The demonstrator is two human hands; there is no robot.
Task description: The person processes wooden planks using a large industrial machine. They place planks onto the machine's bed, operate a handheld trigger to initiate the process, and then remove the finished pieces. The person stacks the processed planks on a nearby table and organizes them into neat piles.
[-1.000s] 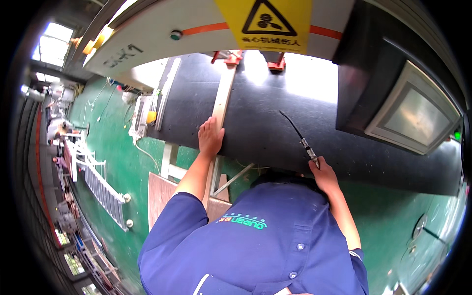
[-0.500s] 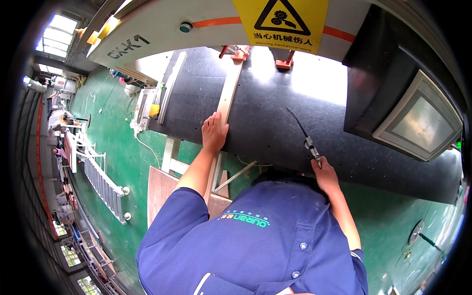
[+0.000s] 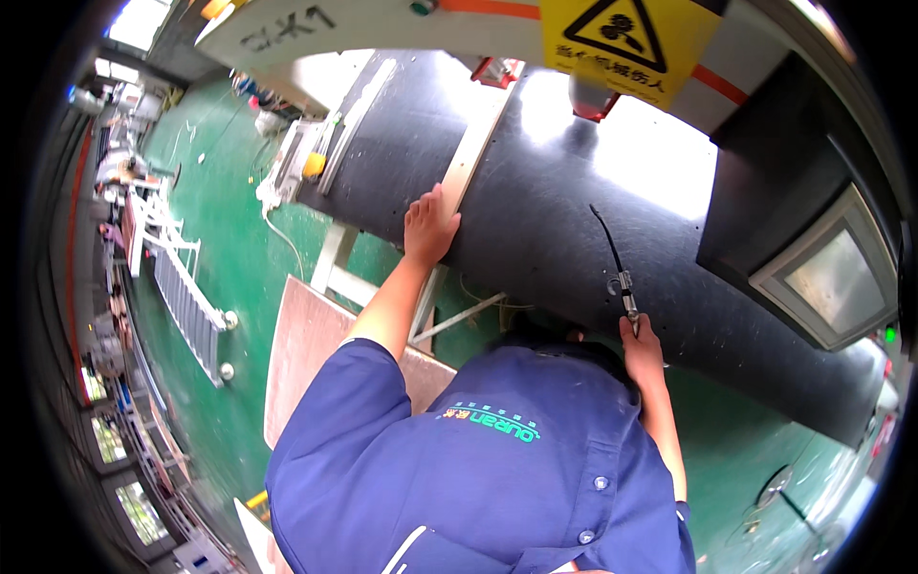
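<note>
My left hand (image 3: 430, 227) is closed round the near part of a long pale strip (image 3: 470, 153), fingers over its left side. This strip lies across a black worktop (image 3: 545, 230) and sticks out past its near edge. In my right hand (image 3: 643, 346) is a metal air blow gun (image 3: 626, 290), its thin black nozzle pointing away from me over the worktop. At the strip's far end sits a red clamp foot (image 3: 497, 73). Another red foot (image 3: 595, 110), blurred, shows farther right.
Above the worktop runs a pale machine beam with a yellow warning sign (image 3: 626, 43). A black housing with a screen (image 3: 824, 268) juts in at the right. Brownish boards (image 3: 311, 359) lie beside me, left. A grey roller rack (image 3: 188, 311) stands on the green floor.
The view has turned, so the worktop and machine appear shifted and tilted. My left fingers, straighter before, now curl more round the strip. The blow gun stays in my right hand.
</note>
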